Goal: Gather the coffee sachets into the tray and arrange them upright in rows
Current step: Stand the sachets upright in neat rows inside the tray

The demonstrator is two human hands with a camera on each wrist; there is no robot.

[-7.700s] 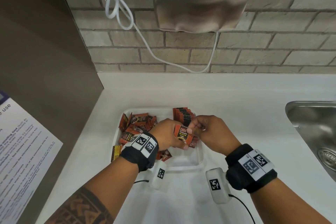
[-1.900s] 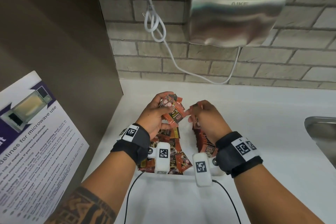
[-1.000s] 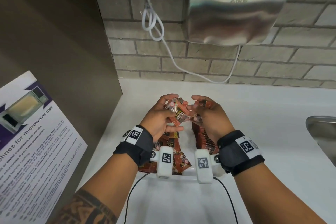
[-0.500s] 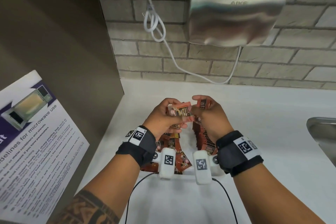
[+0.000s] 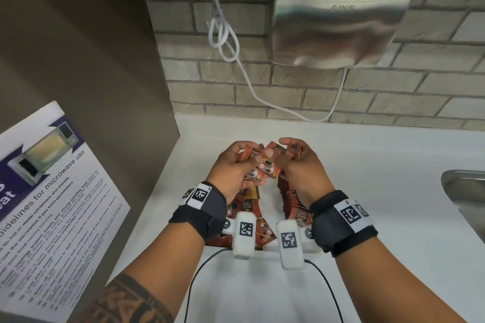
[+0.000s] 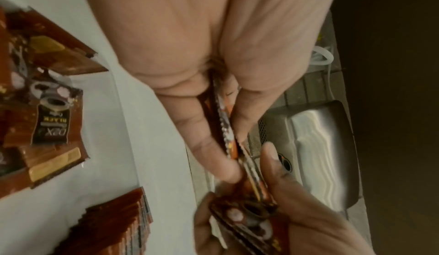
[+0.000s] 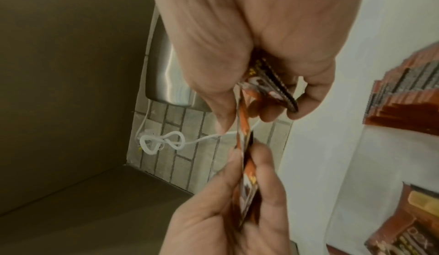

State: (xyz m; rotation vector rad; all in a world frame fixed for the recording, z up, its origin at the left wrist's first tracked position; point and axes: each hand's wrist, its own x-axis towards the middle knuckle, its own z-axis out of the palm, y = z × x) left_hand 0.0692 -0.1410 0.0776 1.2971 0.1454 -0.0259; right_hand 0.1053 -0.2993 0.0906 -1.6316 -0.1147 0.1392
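At centre frame, above the tray [image 5: 271, 246], loose coffee sachets [image 5: 265, 168] are pinched between left hand [image 5: 233, 168] and right hand [image 5: 299, 165], apparently being squared into a stack; next, upright placement beside the standing row [image 5: 291, 199] seems called for.

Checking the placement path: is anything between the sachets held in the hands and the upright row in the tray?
Nothing visible. Both the left hand and right hand hold orange-brown coffee sachets above the white tray; the upright row lies directly below the right hand, with open air between.
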